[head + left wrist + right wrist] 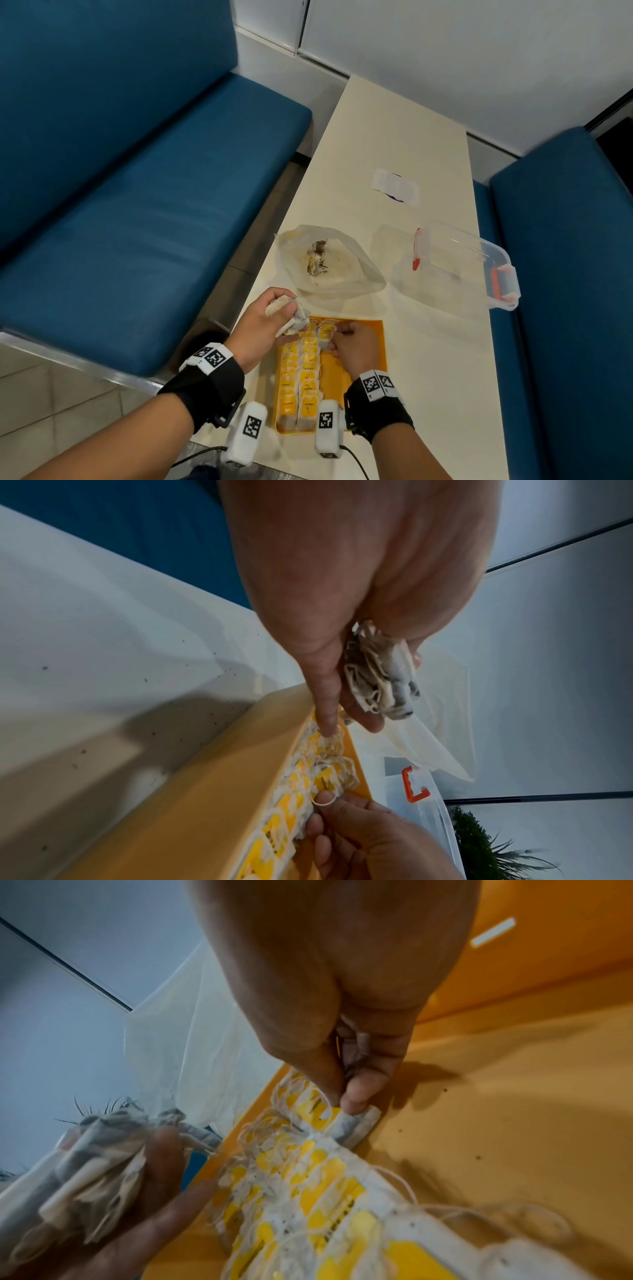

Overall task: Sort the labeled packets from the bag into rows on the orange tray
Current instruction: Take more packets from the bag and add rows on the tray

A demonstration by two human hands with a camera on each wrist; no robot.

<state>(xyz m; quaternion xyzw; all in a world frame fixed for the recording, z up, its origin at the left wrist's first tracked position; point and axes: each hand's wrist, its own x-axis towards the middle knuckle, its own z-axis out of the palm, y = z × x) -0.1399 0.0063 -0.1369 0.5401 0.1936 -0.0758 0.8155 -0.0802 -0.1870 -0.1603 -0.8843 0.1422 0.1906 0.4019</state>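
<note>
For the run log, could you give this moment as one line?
left hand: holds packet bunch | right hand: pinches packet on orange tray

The orange tray (375,346) lies flat on the counter, a shallow rectangle with a low rim. Two rows of packets (301,377) fill its left part, running from the near rim to the far one: small pale paper sachets, each with a yellow label and a thin string, overlapping like shingles. The right part of the tray floor is bare. At the far end of the right row one packet (356,1123) is pinched at its edge, its yellow tag turned up. A crumpled bunch of further packets (287,313) is held just above the tray's far left corner. The bag (329,260), clear thin plastic, lies open just beyond the tray, a few packets and dark crumbs inside.
</note>
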